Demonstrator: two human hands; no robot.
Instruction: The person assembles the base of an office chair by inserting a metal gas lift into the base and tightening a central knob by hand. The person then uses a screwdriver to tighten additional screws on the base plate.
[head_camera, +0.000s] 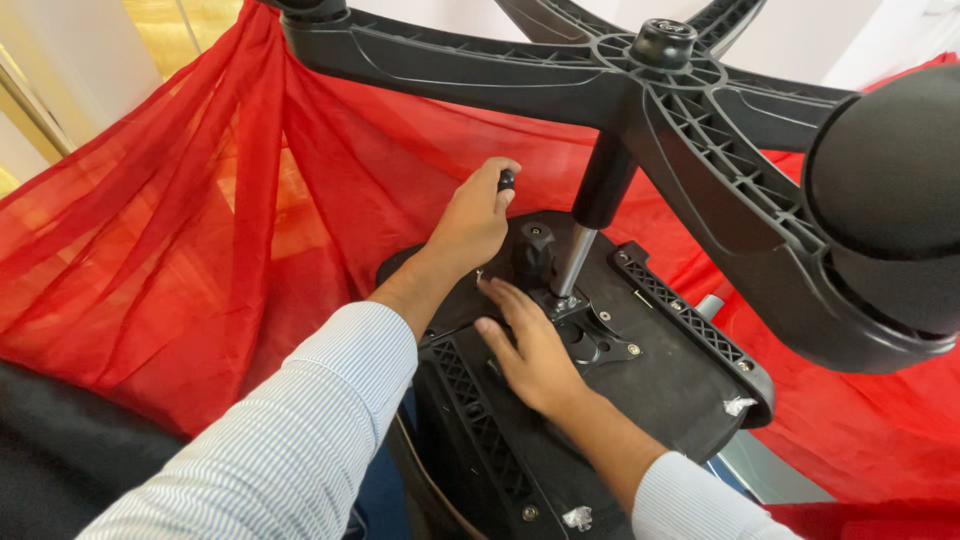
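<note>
An office chair lies upside down in front of me. My left hand (472, 222) is closed around a thin lever with a black tip (506, 180) beside the seat mechanism. Flat on the black mechanism plate (600, 345) rests my right hand (530, 352), fingers spread, just left of the chrome gas-lift rod (574, 264). A round black tension knob (533, 250) sits between the two hands. The black seat underside (685, 385) shows several screws.
The black five-arm chair base (640, 95) hangs over the hands, with a large caster (890, 200) at the right. Red cloth (200, 230) drapes behind and around the chair. A dark cushion edge (50, 450) lies at the lower left.
</note>
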